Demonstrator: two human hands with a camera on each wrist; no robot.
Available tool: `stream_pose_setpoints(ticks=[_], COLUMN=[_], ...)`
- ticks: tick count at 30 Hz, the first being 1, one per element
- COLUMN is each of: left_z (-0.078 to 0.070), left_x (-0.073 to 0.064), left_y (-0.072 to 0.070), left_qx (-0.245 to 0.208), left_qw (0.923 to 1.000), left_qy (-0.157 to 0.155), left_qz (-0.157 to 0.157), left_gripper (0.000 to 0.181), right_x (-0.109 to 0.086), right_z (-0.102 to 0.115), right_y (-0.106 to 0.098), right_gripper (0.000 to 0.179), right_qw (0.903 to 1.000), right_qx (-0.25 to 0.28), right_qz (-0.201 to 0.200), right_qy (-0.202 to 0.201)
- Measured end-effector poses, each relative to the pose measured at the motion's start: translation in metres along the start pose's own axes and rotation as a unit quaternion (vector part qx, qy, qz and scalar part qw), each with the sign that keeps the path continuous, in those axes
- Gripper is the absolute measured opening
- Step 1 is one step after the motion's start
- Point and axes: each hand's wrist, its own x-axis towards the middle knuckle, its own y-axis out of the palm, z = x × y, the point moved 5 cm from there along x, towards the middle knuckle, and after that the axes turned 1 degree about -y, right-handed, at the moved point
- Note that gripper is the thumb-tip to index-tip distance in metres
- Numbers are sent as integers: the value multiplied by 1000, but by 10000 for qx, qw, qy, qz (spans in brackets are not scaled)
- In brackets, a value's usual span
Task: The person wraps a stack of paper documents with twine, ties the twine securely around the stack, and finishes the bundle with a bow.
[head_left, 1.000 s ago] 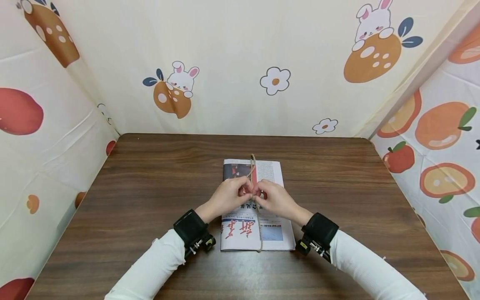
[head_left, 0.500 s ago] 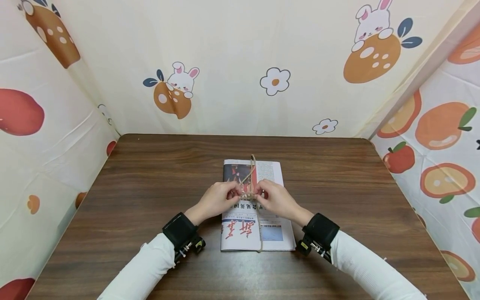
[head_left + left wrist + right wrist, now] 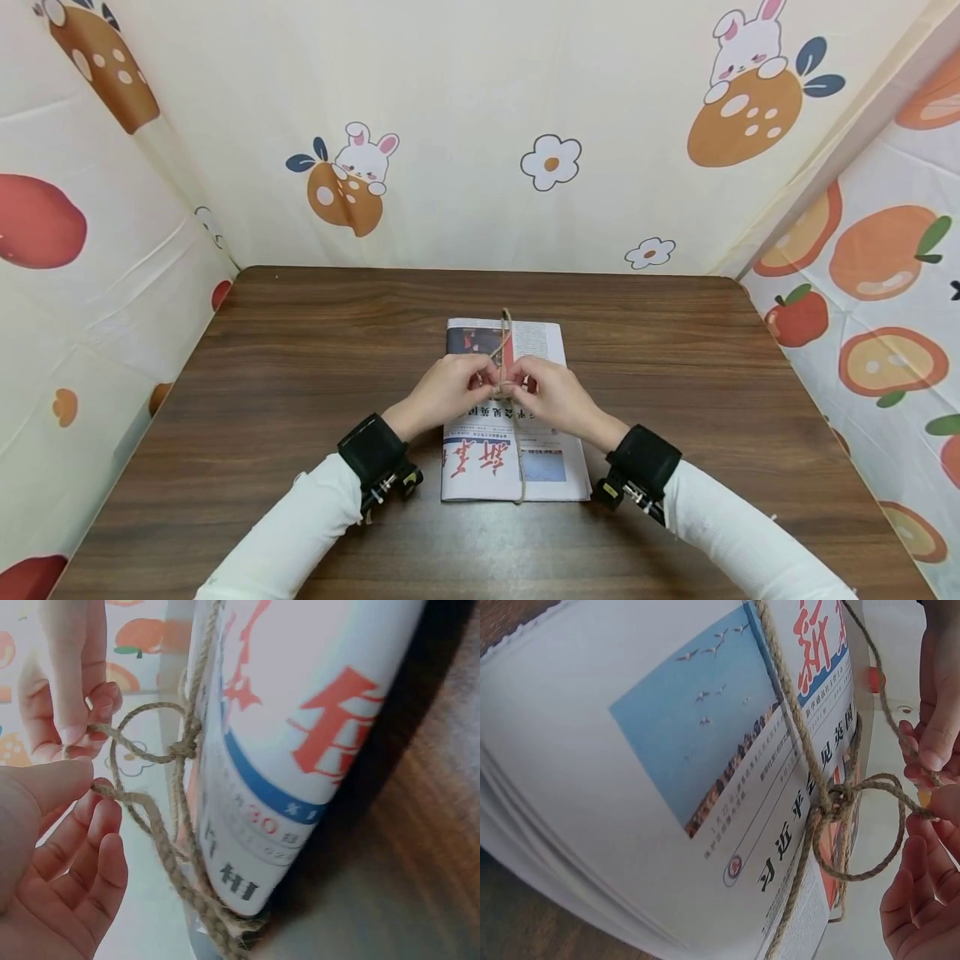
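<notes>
A folded stack of newspapers [image 3: 555, 475] lies on the table, with brown twine [image 3: 799, 724] running across it and meeting in a knot [image 3: 838, 801] near its middle. Over the stack, my left hand [image 3: 453, 392] pinches a strand of twine between thumb and finger. My right hand [image 3: 551, 396] pinches the end of a loop [image 3: 866, 876] that rises from the knot. Both sets of fingertips are close together in the left wrist view, where the knot [image 3: 182, 748] sits apart from them. In the head view the hands hide the knot.
The stack rests on a brown wood-grain table [image 3: 315, 333]. Printed cloth walls [image 3: 450, 167] stand along its back and sides. Black wrist straps [image 3: 372, 450] with small cameras sit at both wrists.
My left hand moved out to the left with the twine, then came back toward the right hand. The right hand stays nearly in place, and the stack has not moved.
</notes>
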Motion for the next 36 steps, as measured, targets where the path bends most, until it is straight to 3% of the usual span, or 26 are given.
stream_pose_setpoints(ticks=[4, 9, 14, 18, 28, 36], left_z=[1, 7, 14, 16, 15, 18], left_x=[5, 9, 9, 7, 3, -3], left_y=[-4, -11, -10, -5, -9, -29], left_qx=[127, 299, 584, 988, 2228, 2290], left_qw=[9999, 9990, 9935, 9872, 9711, 9714], left_qy=[-6, -211, -396, -263, 361, 314], left_qz=[80, 271, 895, 1223, 777, 550], left_gripper=[3, 12, 17, 21, 11, 17], right_x=[0, -1, -3, -4, -3, -1], right_z=[-4, -8, -11, -13, -14, -12], right_y=[-2, -3, -4, -3, -1, 2], right_gripper=[6, 4, 2, 4, 4, 4], right_qw=[9997, 9993, 9993, 9994, 9986, 9980], right_qx=[57, 78, 113, 61, 167, 121], right_qz=[65, 86, 91, 83, 172, 287], right_qy=[247, 344, 335, 327, 478, 552])
